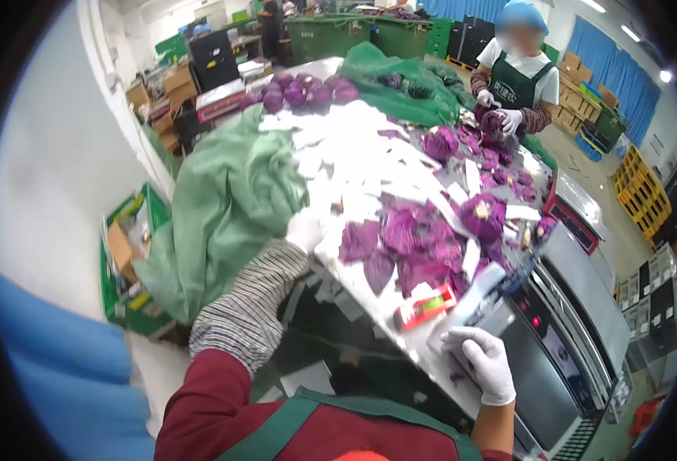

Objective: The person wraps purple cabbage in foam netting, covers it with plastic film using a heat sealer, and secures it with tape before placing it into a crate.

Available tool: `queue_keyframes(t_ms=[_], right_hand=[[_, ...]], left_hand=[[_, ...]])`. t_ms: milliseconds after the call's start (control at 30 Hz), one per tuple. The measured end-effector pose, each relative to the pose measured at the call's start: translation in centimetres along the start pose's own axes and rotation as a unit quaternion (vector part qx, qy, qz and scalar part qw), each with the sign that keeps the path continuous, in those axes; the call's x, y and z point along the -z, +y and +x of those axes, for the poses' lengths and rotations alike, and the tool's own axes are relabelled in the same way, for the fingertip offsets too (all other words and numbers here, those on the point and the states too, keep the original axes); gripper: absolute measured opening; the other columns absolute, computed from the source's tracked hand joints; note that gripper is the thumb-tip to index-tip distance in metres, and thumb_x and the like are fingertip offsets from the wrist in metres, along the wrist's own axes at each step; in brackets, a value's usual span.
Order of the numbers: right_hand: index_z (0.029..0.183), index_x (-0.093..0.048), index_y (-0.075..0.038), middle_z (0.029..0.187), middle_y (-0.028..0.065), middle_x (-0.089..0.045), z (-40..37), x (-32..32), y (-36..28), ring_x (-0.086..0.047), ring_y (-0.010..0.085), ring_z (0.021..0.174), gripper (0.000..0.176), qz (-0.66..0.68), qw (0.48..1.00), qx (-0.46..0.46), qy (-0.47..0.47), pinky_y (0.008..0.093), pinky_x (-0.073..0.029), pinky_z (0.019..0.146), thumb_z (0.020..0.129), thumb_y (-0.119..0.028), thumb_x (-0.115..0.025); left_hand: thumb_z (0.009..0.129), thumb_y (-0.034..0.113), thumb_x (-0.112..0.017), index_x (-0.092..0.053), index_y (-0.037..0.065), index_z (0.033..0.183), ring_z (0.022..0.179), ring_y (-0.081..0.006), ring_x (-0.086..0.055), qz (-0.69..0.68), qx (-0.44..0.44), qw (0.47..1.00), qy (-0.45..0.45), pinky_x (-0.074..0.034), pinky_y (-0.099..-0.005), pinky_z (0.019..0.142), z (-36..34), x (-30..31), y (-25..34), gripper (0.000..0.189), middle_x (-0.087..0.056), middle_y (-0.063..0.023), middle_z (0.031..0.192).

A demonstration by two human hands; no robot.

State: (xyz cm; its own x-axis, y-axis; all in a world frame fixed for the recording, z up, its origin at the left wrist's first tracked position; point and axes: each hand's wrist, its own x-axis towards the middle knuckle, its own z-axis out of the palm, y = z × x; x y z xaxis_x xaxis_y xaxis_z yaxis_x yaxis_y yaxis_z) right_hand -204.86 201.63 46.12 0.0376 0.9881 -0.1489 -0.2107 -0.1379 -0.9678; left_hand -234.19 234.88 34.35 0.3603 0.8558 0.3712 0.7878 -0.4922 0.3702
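My left hand (306, 231), in a white glove, reaches to the table's near left edge, beside a large green mesh bag (235, 180). Its fingers blend into the white strips (377, 157) heaped there, so I cannot tell how they are set. My right hand (483, 365), also gloved in white, hovers at the table's near edge with fingers loosely bent and apart, nothing visible in them. Close to it are a red and green box (426, 307) and a metal machine (542, 346) with a red light. Loose purple cabbage leaves (411, 242) cover the table's middle.
Whole purple cabbages (300, 91) lie at the far left, near another green net (392, 84). Across the table a person (517, 77) in a green apron handles a cabbage (492, 125). A green crate (137, 261) stands on the left; yellow pallets (640, 192) lean at right.
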Motion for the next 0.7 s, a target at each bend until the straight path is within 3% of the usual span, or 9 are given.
queue_keyframes(t_ms=[133, 167, 267, 367, 467, 533, 600, 667, 700], right_hand=[[0.110, -0.057, 0.004, 0.099, 0.0099, -0.062, 6.5, -2.0, -1.2, -0.059, 0.0163, 0.092, 0.026, 0.003, 1.000, -0.023, 0.015, 0.0285, -0.045, 0.083, 0.086, -0.006, -0.051], [0.110, -0.056, 0.004, 0.099, 0.0098, -0.062, 7.8, -2.4, -2.2, -0.058, 0.0166, 0.093, 0.026, 0.002, 0.999, -0.043, 0.013, 0.0289, -0.045, 0.084, 0.086, -0.006, -0.051], [0.111, -0.054, 0.005, 0.101, 0.0100, -0.061, 11.8, -3.2, -4.3, -0.058, 0.0174, 0.094, 0.027, -0.084, 0.996, -0.001, 0.018, 0.0303, -0.045, 0.086, 0.087, -0.005, -0.048], [0.112, -0.054, 0.005, 0.102, 0.0118, -0.061, 16.1, -2.9, -5.2, -0.059, 0.0178, 0.094, 0.027, -0.082, 0.996, 0.012, 0.036, 0.0306, -0.046, 0.086, 0.087, -0.004, -0.047], [0.109, -0.056, 0.005, 0.102, 0.0122, -0.062, 22.2, -1.4, -4.3, -0.060, 0.0162, 0.090, 0.025, -0.102, 0.987, 0.043, 0.119, 0.0285, -0.048, 0.083, 0.089, -0.007, -0.048], [0.108, -0.057, 0.004, 0.103, 0.0108, -0.062, 26.5, -3.0, -4.1, -0.060, 0.0143, 0.087, 0.024, -0.133, 0.962, 0.079, 0.225, 0.0263, -0.048, 0.081, 0.089, -0.009, -0.050], [0.108, -0.057, 0.003, 0.105, 0.0105, -0.061, 30.7, -7.9, -5.9, -0.060, 0.0118, 0.083, 0.024, -0.078, 0.961, 0.175, 0.199, 0.0238, -0.048, 0.076, 0.088, -0.010, -0.052], [0.108, -0.058, 0.001, 0.102, 0.0094, -0.061, 34.7, -13.0, -6.8, -0.058, 0.0109, 0.082, 0.023, -0.131, 0.964, 0.157, 0.169, 0.0230, -0.048, 0.073, 0.087, -0.009, -0.054], [0.107, -0.058, 0.001, 0.099, 0.0093, -0.061, 37.0, -14.8, -5.1, -0.058, 0.0113, 0.081, 0.023, -0.152, 0.963, 0.172, 0.143, 0.0238, -0.048, 0.072, 0.086, -0.009, -0.055]], left_hand=[[0.076, 0.018, -0.055, -0.048, 0.007, 0.117, 0.108, -0.0306, -0.050, 0.167, -0.111, 0.979, 0.045, -0.042, -0.0377, 0.089, 6.0, -4.0, -2.0, 0.043, -0.056, -0.0133, 0.110], [0.075, 0.020, -0.056, -0.056, 0.008, 0.103, 0.115, -0.0302, -0.044, 0.175, -0.100, 0.979, 0.027, -0.037, -0.0399, 0.093, 8.1, -6.9, -4.8, 0.031, -0.056, -0.0105, 0.111], [0.079, 0.013, -0.050, -0.058, 0.006, 0.094, 0.086, -0.0285, -0.059, -0.011, 0.055, 0.995, -0.079, -0.047, -0.0364, 0.077, 14.0, -4.6, -6.6, 0.018, -0.061, -0.0123, 0.092], [0.082, 0.012, -0.046, -0.057, 0.005, 0.091, 0.074, -0.0252, -0.061, -0.209, 0.024, 0.964, 0.163, -0.049, -0.0352, 0.068, 19.5, 2.0, -7.9, 0.016, -0.060, -0.0088, 0.082], [0.086, 0.018, -0.042, -0.055, 0.008, 0.088, 0.071, -0.0142, -0.054, -0.634, 0.048, 0.763, 0.113, -0.046, -0.0336, 0.063, 22.3, 11.6, -7.0, 0.017, -0.055, -0.0020, 0.079], [0.088, 0.022, -0.040, -0.055, 0.006, 0.088, 0.062, -0.0113, -0.046, -0.867, -0.047, 0.478, -0.135, -0.046, -0.0269, 0.060, 22.9, 13.3, -7.2, 0.022, -0.053, -0.0018, 0.077], [0.085, 0.023, -0.047, -0.057, 0.005, 0.087, 0.055, -0.0107, -0.042, -0.734, 0.181, 0.637, -0.149, -0.039, -0.0248, 0.053, 21.3, 12.1, -3.5, 0.020, -0.047, 0.0003, 0.068], [0.085, 0.019, -0.051, -0.055, 0.002, 0.086, 0.058, -0.0124, -0.048, -0.831, 0.006, 0.314, -0.460, -0.040, -0.0237, 0.054, 21.8, 6.3, -4.8, 0.018, -0.053, -0.0040, 0.072], [0.086, 0.017, -0.048, -0.054, 0.001, 0.090, 0.065, -0.0148, -0.056, -0.796, 0.014, 0.326, -0.510, -0.045, -0.0237, 0.059, 21.6, 5.2, -3.7, 0.018, -0.057, -0.0069, 0.078]])
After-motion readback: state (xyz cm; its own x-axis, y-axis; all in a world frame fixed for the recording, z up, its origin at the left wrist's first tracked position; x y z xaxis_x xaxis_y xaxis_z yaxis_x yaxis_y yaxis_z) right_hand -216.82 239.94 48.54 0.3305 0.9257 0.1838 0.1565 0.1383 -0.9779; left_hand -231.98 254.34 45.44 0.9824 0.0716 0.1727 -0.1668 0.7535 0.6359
